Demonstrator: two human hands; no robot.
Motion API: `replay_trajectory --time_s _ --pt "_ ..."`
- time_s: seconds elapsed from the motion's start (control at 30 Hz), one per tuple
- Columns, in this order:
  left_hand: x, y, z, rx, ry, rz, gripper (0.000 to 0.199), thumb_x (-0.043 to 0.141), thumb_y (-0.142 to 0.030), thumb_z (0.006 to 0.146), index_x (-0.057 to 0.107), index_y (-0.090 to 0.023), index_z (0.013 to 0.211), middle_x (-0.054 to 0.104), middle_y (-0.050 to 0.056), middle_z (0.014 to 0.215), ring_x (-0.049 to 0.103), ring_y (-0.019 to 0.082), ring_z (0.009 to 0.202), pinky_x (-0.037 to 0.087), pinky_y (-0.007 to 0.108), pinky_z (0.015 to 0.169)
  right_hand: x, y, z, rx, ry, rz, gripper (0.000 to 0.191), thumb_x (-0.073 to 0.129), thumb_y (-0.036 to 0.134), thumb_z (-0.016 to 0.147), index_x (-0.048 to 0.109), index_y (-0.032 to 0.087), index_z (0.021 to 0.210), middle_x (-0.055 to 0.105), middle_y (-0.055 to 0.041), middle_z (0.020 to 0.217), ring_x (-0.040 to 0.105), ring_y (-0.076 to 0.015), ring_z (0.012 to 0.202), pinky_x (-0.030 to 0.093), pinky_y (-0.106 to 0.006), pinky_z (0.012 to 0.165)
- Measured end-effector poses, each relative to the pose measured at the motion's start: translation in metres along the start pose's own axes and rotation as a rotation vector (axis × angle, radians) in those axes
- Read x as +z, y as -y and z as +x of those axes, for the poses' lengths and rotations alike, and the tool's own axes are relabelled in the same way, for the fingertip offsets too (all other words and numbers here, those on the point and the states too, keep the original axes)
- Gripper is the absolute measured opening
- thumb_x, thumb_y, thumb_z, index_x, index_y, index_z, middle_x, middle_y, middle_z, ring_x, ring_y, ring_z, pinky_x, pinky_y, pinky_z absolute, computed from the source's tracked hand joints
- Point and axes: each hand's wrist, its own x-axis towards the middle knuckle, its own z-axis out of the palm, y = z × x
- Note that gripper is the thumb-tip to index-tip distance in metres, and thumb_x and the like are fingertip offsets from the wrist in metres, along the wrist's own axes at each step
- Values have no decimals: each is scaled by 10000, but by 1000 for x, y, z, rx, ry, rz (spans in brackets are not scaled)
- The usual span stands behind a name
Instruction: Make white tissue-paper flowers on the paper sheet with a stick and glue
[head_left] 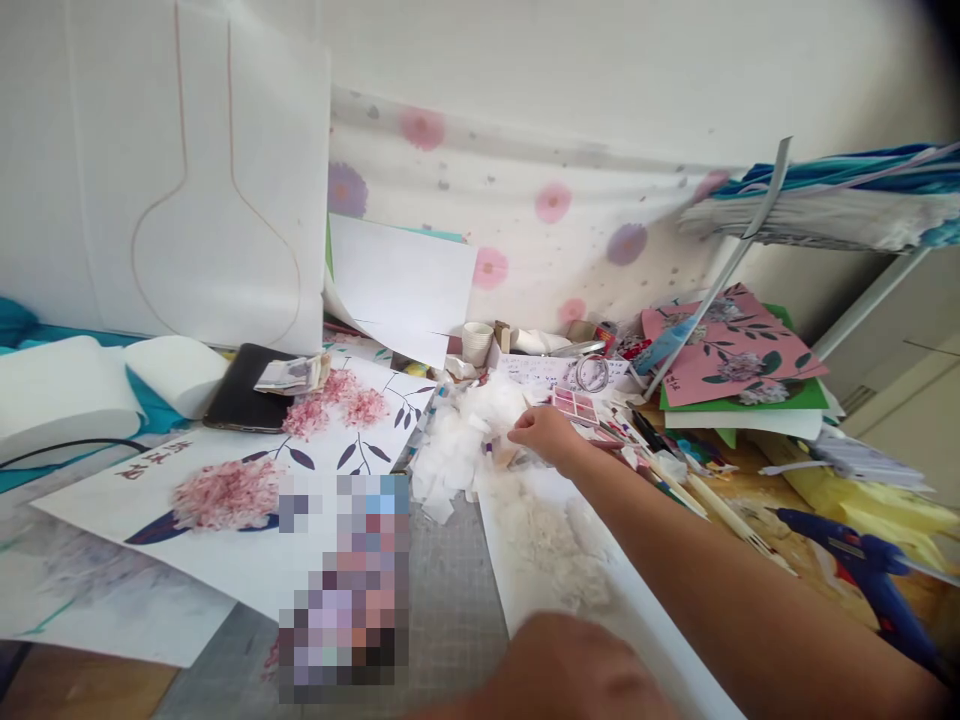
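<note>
My right hand (pixel 551 436) reaches over the work surface with its fingers pinched together at the right edge of a heap of white tissue pieces (pixel 457 435). What the fingertips hold, if anything, is too small to make out. At the bottom edge my left hand (pixel 574 665) is blurred and cut off, so its fingers cannot be read. It lies over the near part of a white sheet (pixel 622 600) that carries pale, off-white ruffled flower clusters (pixel 555 545). The sheet extends beneath my right forearm.
Left lies a paper with pink ruffled flowers (pixel 225 495), beside a pixelated patch. A black wallet-like case (pixel 251 388) is behind it. A blue glue gun (pixel 847 545), brushes (pixel 731 520) and pink flower artwork (pixel 727 345) occupy the right. Paper cups (pixel 477 343) stand at the back.
</note>
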Motion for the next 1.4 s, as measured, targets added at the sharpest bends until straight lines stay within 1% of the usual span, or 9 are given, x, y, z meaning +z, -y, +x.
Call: replay_trajectory --time_s 0.1,0.2,0.33,0.57,0.67,0.8,1.03,1.2,1.4 --pt "-55 -13 12 -257 -518 -18 135 427 -201 838 562 -197 825 622 38 751 582 155 709 463 283 678 -21 -3 -36 -54 -31 132 181 593 307 851 602 127 845 547 33 664 500 -78 524 414 -203 475" --pt "-83 -8 23 -591 -678 -128 266 510 -283 830 511 -176 1073 595 94 1052 550 188 854 457 327 728 -39 -14 -85 -80 -24 275 161 616 293 776 567 152 715 372 90 491 307 -39 403 247 -182 386" --pt "-80 1 29 -615 -360 -463 445 628 -378 768 534 -168 1148 594 92 1123 537 210 981 438 340 819 -39 -39 -136 -21 16 435 176 644 310 707 552 169 658 366 94 475 251 -35 392 190 -190 374" --pt "-64 -14 30 -693 -50 -482 99 590 -253 739 584 -159 712 540 -32 648 476 106 615 373 227 592 -14 -69 -179 27 85 668 150 601 311 760 603 161 762 446 56 555 390 -63 450 312 -195 421" --pt "-63 -14 30 -758 81 -427 89 574 -248 721 570 -163 691 508 -48 607 438 97 565 332 214 537 -24 -90 -189 -111 68 893 274 540 380 837 574 161 998 592 -24 771 578 -134 696 469 -275 656" --pt "-60 -8 28 -801 286 -239 66 542 -204 710 588 -169 678 506 -48 579 444 103 547 321 207 515 -34 -120 -197 -254 188 967 492 644 329 766 428 204 1191 594 -100 1115 568 -211 1024 450 -372 867" --pt "-54 -3 28 -732 323 11 111 518 -224 759 604 -188 698 434 -70 508 390 95 484 273 201 485 -13 -119 -217 -293 217 559 80 558 272 837 575 205 878 606 -4 717 565 -137 644 439 -245 582" --pt "-51 1 25 -759 285 0 131 512 -254 774 607 -193 707 418 -74 492 367 95 461 260 208 475 -12 -110 -223 -490 120 308 278 379 275 947 640 206 883 590 -23 710 555 -139 647 428 -249 600" --pt "-51 1 25 -792 247 -26 134 527 -272 770 609 -190 703 394 -79 475 355 92 455 256 210 469 10 -104 -222 -432 -39 345 106 534 142 836 486 199 760 534 34 668 488 -86 581 386 -186 539"
